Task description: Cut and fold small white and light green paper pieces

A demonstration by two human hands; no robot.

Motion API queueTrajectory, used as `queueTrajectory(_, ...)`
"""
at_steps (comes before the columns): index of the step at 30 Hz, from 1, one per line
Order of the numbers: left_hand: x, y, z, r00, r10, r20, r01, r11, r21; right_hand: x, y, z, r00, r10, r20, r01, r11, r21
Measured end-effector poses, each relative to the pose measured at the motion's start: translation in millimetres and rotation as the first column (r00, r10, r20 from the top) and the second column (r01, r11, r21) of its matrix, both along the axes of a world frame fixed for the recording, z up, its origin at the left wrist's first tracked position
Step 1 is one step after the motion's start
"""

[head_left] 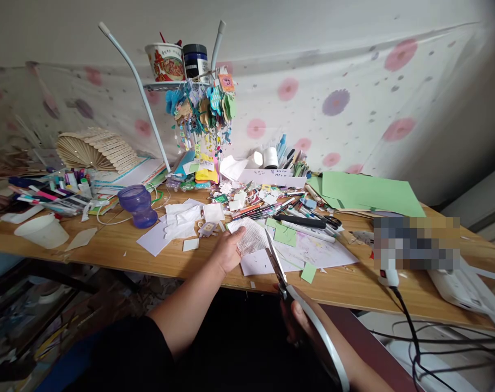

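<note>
The left hand pinched a textured white sheet between thumb and fingers, above the front of a cluttered wooden table. The right hand curled its fingers round large scissors, blades at the sheet's right edge.

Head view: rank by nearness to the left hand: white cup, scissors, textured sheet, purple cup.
From the left hand:
1. textured sheet: held in its fingers
2. scissors: just right, blades at the sheet
3. purple cup: on the table, left
4. white cup: far left, near the table's front edge
</note>
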State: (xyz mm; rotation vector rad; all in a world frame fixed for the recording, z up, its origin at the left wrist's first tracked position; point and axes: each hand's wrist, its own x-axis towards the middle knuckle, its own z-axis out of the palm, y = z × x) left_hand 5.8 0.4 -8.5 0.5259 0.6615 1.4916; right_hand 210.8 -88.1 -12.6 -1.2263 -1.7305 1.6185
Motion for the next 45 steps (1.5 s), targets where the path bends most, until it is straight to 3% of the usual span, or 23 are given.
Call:
queueTrajectory(16,0,-2,-0.5,0.999,-0.019,0.037,0.019,1.0,0.006,-12,-1,0.7,0.994,-0.093,-0.052,0.091,0.995,-0.035)
queueTrajectory(21,0,-3,1.2,0.999,-0.033,0.039,0.033,0.999,0.002,-13,-2,-2.5,0.995,-0.098,-0.02,0.098,0.995,0.01)
queueTrajectory(27,0,-4,0.3,0.997,-0.071,-0.01,0.071,0.997,0.001,-6,-3,-3.1,0.995,-0.032,-0.09,0.029,0.999,-0.029)
queueTrajectory(33,0,-7,3.1,0.989,-0.119,-0.087,0.115,0.992,-0.051,-7,-3,-5.5,0.988,-0.054,-0.145,0.043,0.996,-0.076)
queueTrajectory(45,0,-7,-1.1,0.977,-0.07,-0.2,0.07,0.998,-0.006,-4,-5,-3.1,0.979,-0.032,-0.202,0.016,0.997,-0.08)
